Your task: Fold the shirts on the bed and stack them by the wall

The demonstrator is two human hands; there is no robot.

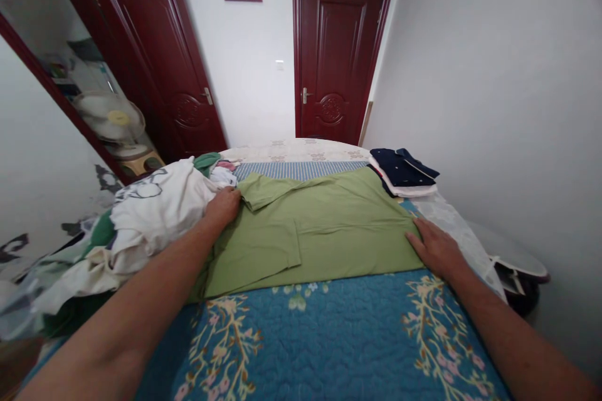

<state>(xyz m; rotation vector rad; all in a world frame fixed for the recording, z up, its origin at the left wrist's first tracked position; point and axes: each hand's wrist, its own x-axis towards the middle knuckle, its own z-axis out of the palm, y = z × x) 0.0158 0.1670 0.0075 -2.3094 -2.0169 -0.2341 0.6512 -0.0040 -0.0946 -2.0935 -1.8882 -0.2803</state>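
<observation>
A light green short-sleeved shirt (348, 219) lies sideways across the blue quilt, with its sleeves folded in over the body and a few creases along it. At the shirt's left end, my left hand (226, 205) is closed on the edge beside the upper sleeve; its fingertips are partly hidden. My right hand (437, 247) rests at the opposite, right end. Its fingers lie stretched along the shirt's edge, and the thumb stands apart on the cloth.
Left of the shirt is a loose heap of clothes (155, 207), white and green. Folded garments (403, 169), navy on top, are stacked at the far right. The flowered blue quilt (329, 344) covers the near bed. Beyond the bed are two dark red doors (341, 44) and a fan (110, 116).
</observation>
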